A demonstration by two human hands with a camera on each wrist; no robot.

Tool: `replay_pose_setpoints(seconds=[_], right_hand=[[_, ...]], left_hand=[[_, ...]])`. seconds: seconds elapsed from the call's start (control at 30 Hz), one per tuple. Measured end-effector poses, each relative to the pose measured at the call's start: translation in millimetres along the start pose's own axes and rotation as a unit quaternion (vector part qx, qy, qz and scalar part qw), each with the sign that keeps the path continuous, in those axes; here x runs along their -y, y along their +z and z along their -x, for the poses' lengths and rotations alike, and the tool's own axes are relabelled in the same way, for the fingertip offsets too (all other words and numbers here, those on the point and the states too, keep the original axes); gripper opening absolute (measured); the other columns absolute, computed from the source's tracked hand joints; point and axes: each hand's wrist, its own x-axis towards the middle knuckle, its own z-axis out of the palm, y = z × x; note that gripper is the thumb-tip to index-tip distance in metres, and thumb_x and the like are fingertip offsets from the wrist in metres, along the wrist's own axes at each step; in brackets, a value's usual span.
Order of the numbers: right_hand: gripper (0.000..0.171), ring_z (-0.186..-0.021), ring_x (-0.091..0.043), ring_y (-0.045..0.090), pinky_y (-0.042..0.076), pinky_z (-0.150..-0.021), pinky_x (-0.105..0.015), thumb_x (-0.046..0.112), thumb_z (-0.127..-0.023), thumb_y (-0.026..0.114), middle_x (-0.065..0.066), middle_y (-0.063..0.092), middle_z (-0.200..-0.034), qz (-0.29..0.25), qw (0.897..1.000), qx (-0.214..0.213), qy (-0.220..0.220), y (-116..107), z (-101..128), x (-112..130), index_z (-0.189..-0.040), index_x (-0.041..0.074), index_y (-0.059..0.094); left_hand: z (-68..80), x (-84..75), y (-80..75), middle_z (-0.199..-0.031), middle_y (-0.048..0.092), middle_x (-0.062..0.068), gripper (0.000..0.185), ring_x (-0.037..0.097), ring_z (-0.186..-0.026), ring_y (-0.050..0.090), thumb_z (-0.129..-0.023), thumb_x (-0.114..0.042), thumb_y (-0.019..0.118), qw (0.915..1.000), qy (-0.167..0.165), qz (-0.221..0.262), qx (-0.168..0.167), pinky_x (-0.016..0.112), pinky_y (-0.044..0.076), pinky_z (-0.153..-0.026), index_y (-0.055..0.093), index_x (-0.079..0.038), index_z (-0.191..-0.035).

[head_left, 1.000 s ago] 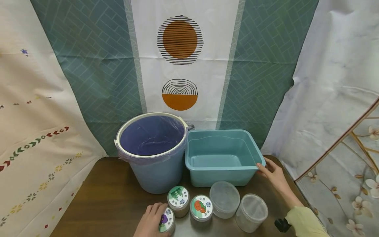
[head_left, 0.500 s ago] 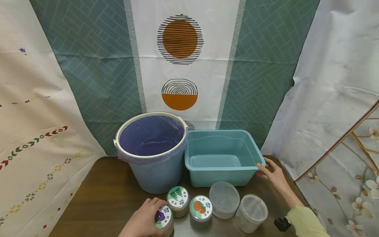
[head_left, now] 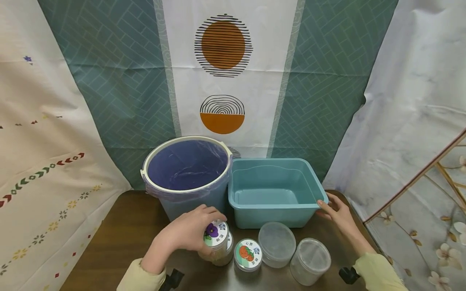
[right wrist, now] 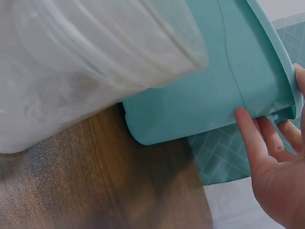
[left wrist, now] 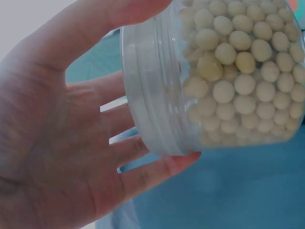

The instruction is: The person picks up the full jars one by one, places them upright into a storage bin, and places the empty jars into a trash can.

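Observation:
My left hand (head_left: 194,231) grips a clear jar with a purple-flower lid (head_left: 214,235) and holds it tilted above the table, in front of the bucket. In the left wrist view the jar (left wrist: 238,71) is full of pale round beans, and my fingers (left wrist: 157,171) curl round its lid end. A second jar (head_left: 228,247) stands mostly hidden behind it. My right hand (head_left: 336,210) rests with straight fingers (right wrist: 250,138) against the right front corner of the teal tub (head_left: 271,208), which also shows in the right wrist view (right wrist: 214,71).
A blue bucket (head_left: 165,178) with a purple liner stands left of the tub on the brown table (head_left: 123,230). A jar with an orange-fruit lid (head_left: 248,253) and two clear lidded containers (head_left: 276,243) (head_left: 310,260) stand along the front. Patterned cloths hang behind and at both sides.
My left hand has lifted the purple-flower jar from the table's front edge and carried it up and to the right, over the leaf-lid jar. The right hand stays on the tub.

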Motion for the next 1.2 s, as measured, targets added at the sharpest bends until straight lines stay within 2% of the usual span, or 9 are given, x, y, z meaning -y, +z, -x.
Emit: replay_pose_setpoints(seconds=[0.2, 0.47, 0.67, 0.83, 0.93, 1.1, 1.2], right_hand=[[0.064, -0.087, -0.004, 0.071, 0.06, -0.081, -0.029, 0.019, -0.099, 0.06, 0.018, 0.064, -0.101, -0.007, 1.0, 0.0, -0.004, 0, 0, -1, -0.149, -0.005, 0.029], [0.064, -0.089, -0.001, 0.069, 0.059, -0.081, -0.028, 0.02, -0.1, 0.059, 0.02, 0.063, -0.101, 0.0, 1.0, 0.004, -0.003, 1, 1, -1, -0.15, -0.005, 0.028], [0.064, -0.086, -0.004, 0.071, 0.06, -0.08, -0.029, 0.018, -0.099, 0.059, 0.02, 0.064, -0.099, -0.006, 1.0, 0.0, -0.007, 0, -1, -1, -0.149, -0.006, 0.028], [0.064, -0.087, -0.004, 0.071, 0.06, -0.081, -0.029, 0.02, -0.1, 0.059, 0.02, 0.063, -0.101, 0.0, 1.0, 0.002, -0.006, -1, -2, 0, -0.15, -0.005, 0.028], [0.065, -0.088, -0.003, 0.07, 0.059, -0.082, -0.029, 0.02, -0.1, 0.059, 0.019, 0.062, -0.102, 0.001, 1.0, 0.003, -0.003, -1, -3, -1, -0.15, -0.005, 0.027], [0.066, -0.09, -0.002, 0.07, 0.059, -0.083, -0.029, 0.022, -0.1, 0.059, 0.019, 0.061, -0.103, 0.007, 1.0, 0.002, -0.001, -1, -2, -1, -0.151, -0.004, 0.027], [0.066, -0.09, 0.0, 0.069, 0.059, -0.083, -0.029, 0.022, -0.1, 0.059, 0.018, 0.061, -0.105, 0.009, 1.0, 0.001, -0.002, -1, -2, -2, -0.151, -0.004, 0.027]], left_hand=[[-41.8, -17.5, -24.5, -0.129, 0.061, -0.003, 0.068, 0.016, -0.11, 0.052, -0.068, -0.036, 0.088, 0.9973, 0.042, -0.024, 0.055, 0.033, 0.053, -0.087, 0.062, -0.024, -0.129], [-106.0, -31.3, -42.6, -0.135, 0.058, 0.003, 0.067, 0.02, -0.116, 0.053, -0.076, -0.032, 0.084, 0.9901, 0.09, -0.046, 0.097, 0.035, 0.052, -0.094, 0.057, -0.021, -0.136], [-152.1, -34.1, -54.3, -0.14, 0.053, 0.005, 0.067, 0.021, -0.121, 0.051, -0.08, -0.027, 0.081, 0.9859, 0.098, -0.03, 0.132, 0.035, 0.05, -0.099, 0.052, -0.02, -0.14], [-184.8, -32.3, -63.3, -0.141, 0.052, 0.006, 0.068, 0.02, -0.121, 0.052, -0.081, -0.018, 0.08, 0.9843, 0.108, 0.001, 0.14, 0.034, 0.05, -0.101, 0.05, -0.016, -0.142], [-200.1, -28.8, -67.9, -0.142, 0.052, 0.007, 0.07, 0.021, -0.122, 0.051, -0.08, -0.013, 0.081, 0.9854, 0.105, 0.018, 0.133, 0.035, 0.05, -0.103, 0.049, -0.015, -0.142], [-219.4, -21.3, -72.2, -0.144, 0.05, 0.006, 0.071, 0.023, -0.124, 0.05, -0.08, -0.012, 0.082, 0.9898, 0.064, 0.02, 0.125, 0.038, 0.05, -0.104, 0.048, -0.021, -0.142], [-227.6, -16.1, -71.6, -0.144, 0.049, 0.007, 0.07, 0.023, -0.124, 0.049, -0.08, -0.015, 0.082, 0.9916, 0.043, 0.004, 0.122, 0.038, 0.049, -0.104, 0.049, -0.022, -0.141]])
